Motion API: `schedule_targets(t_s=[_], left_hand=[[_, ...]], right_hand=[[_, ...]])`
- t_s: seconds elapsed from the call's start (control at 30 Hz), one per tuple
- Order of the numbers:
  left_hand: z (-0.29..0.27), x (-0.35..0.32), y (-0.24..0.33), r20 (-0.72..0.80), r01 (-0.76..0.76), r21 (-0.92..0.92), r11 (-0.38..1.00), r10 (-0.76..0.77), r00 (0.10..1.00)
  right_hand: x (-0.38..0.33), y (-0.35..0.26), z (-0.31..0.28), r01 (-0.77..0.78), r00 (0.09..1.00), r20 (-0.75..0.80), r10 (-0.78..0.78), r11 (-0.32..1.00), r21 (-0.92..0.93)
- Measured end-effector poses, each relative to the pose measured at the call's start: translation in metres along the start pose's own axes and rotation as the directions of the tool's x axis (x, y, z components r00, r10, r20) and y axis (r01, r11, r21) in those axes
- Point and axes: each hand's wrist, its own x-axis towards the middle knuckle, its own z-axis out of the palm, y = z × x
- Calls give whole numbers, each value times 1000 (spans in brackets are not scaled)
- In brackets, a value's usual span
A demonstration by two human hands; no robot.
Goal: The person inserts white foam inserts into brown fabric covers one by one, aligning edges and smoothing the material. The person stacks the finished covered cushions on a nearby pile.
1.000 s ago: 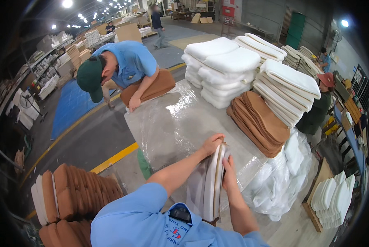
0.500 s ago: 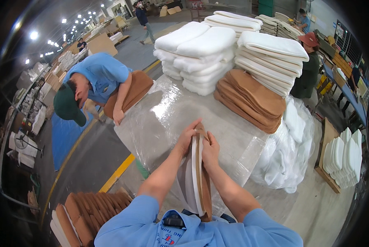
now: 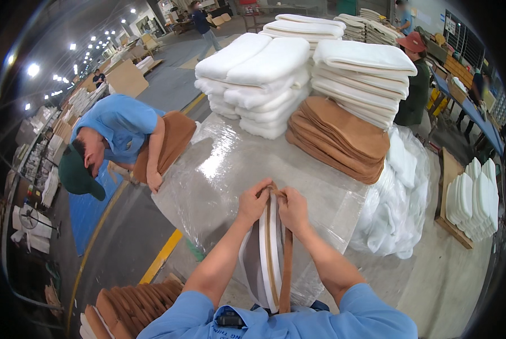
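Observation:
A long cushion point(image 3: 257, 251) stands on edge between my arms, its near end against my body. It shows a grey face, white padding and a brown strip along the edge. At its far end my left hand point(image 3: 254, 201) pinches the brown cover with closed fingers. Beside it my right hand point(image 3: 292, 206) grips the brown fabric point(image 3: 287, 265), whose edge hangs apart from the white padding on the right. Under the cushion is a table point(image 3: 207, 186) wrapped in clear plastic.
Beyond my hands stand brown covers point(image 3: 337, 135) with white pads point(image 3: 360, 62) on top, and white padding stacks point(image 3: 258, 62). A co-worker point(image 3: 114, 127) bends over a brown cushion point(image 3: 174, 135) at left. Brown cushions point(image 3: 134, 305) stand low left. White wadding point(image 3: 397, 209) in plastic lies right.
Both hands have drawn slightly nearer to me and remain at the cushion's far end. The brown fabric on the right now stands farther from the white padding. The view has shifted slightly.

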Motion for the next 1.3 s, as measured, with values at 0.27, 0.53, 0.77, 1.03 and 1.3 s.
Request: schedule_targets(t_s=[0.27, 0.53, 0.77, 1.03, 1.3], left_hand=[[8, 10, 16, -91, -326, 215, 920, 352, 932], [32, 3, -15, -309, -246, -91, 965, 207, 928], [50, -11, -40, -335, -182, -493, 851, 7, 942], [33, -18, -46, -328, -167, -544, 822, -26, 944], [21, -17, -43, -343, -120, -401, 908, -27, 939]], right_hand=[[31, 6, -11, -94, 932, 334, 143, 983, -161], [35, 6, -5, -60, 903, 426, 61, 998, -15], [37, -3, -8, 224, 809, 580, -102, 964, -143], [32, -16, 5, 326, 773, 601, -203, 940, -102], [42, 38, 14, -396, 841, 517, 157, 831, 392]])
